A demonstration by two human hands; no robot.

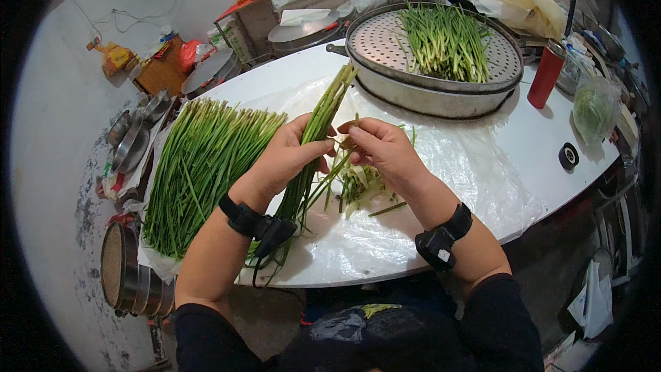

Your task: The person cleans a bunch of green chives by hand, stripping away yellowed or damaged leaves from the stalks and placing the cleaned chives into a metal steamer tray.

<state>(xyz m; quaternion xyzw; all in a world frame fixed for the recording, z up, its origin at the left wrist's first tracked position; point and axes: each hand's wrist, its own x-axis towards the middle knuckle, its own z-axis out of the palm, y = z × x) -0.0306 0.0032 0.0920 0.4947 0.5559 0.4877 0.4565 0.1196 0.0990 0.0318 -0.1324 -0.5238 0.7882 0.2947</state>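
Note:
My left hand (302, 147) grips a bunch of garlic chives (330, 103), its pale stem ends pointing up and away and its green leaves trailing down by my wrist. Close beside it, my right hand (379, 147) pinches a thin chive stalk between thumb and fingers. Beneath the right hand lies a small heap of chive scraps (359, 186), yellowed and limp, on a clear plastic sheet (439, 206). To the left, a wide pile of chives (206, 165) is laid out with stem ends away from me.
A round metal steamer (428, 98) with a perforated tray stands at the back, bearing more chives (449, 44). On the right are a red cylinder (546, 75), a roll of black tape (568, 156) and a plastic bag of greens (596, 108). Metal bowls (131, 139) sit beyond the table's left edge.

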